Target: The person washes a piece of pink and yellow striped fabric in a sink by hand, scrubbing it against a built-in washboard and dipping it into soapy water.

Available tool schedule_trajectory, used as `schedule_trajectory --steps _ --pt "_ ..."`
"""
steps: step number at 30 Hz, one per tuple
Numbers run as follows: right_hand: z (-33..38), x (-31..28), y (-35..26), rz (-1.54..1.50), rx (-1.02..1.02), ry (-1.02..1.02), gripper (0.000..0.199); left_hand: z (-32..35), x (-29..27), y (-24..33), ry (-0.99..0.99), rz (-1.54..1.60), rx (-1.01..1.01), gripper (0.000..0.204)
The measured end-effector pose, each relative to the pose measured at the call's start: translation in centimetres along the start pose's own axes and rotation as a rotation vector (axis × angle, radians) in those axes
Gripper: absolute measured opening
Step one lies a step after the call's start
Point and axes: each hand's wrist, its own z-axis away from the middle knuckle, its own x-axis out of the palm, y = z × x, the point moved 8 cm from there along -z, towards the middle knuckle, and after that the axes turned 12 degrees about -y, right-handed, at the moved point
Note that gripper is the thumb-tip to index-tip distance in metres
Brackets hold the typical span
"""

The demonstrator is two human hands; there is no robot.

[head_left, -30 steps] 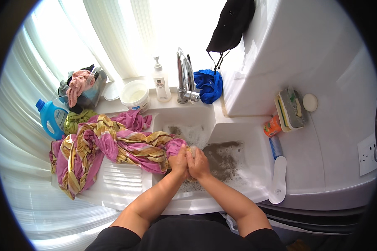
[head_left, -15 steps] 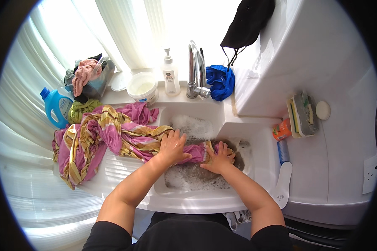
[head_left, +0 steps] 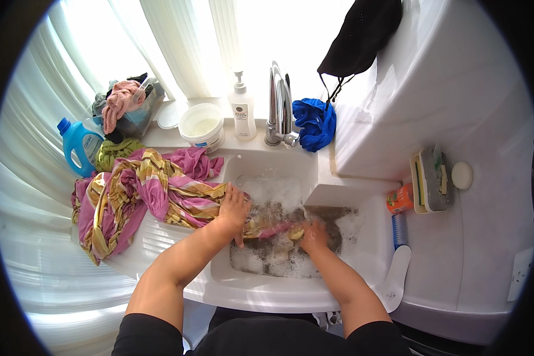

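Observation:
A large pink cloth with yellow-brown stripes (head_left: pixel 154 190) lies bunched over the ribbed drainboard at the left, and its right end runs down into the sink (head_left: pixel 261 283). My left hand (head_left: pixel 235 210) rests across the cloth at the basin's left side, its fingers stretched out. Murky, sudsy water (head_left: pixel 332 264) covers the cloth's far end. My right hand (head_left: pixel 314 237) is partly under that water beside the submerged end. Its fingers are hidden by water and splash, so their grip is not visible.
Behind the basin stand a faucet (head_left: pixel 274 107), a pump bottle (head_left: pixel 241 113), a white tub (head_left: pixel 201 126) and a blue cloth bundle (head_left: pixel 314 123). A blue detergent bottle (head_left: pixel 79 148) and a bin of clothes (head_left: pixel 142 113) sit left. At right are an orange container (head_left: pixel 399 198) and a brush (head_left: pixel 399 261).
My right hand has gone down into the water, taking the cloth's end under, and the water is stirred. My left hand has shifted slightly left along the cloth.

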Motion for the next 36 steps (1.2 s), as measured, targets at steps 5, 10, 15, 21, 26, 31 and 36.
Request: schedule_trajectory --steps 5,10,15,21,26,31,36 --pt "-0.2 -1.5 -2.2 -1.253 -0.157 -0.003 0.044 3.8 -0.1 -1.3 0.08 0.119 0.126 0.02" --pt "4.5 -6.5 -9.7 -1.422 -0.514 -0.032 0.048 13.2 -1.6 -7.6 0.213 0.306 0.097 0.016" --pt "12.8 -11.5 -22.0 -0.795 -0.771 0.441 0.048 22.1 1.1 -20.8 0.097 0.31 -0.192 0.02" --pt "16.0 -9.2 -36.7 -0.492 -0.841 0.714 0.053 26.7 1.1 -25.4 0.401 0.322 -0.348 0.021" --pt "12.5 -4.0 -37.1 -0.434 -0.811 0.352 0.1 24.2 3.2 -17.9 0.445 0.596 -0.214 0.053" --pt "16.6 -0.9 -33.6 -0.415 -0.907 0.505 0.106 30.0 5.8 -15.5 0.808 0.645 -0.095 0.078" --pt "13.6 -0.2 -36.0 -0.152 -0.738 0.832 0.079 23.4 7.5 -16.3 0.597 0.502 -0.232 0.051"
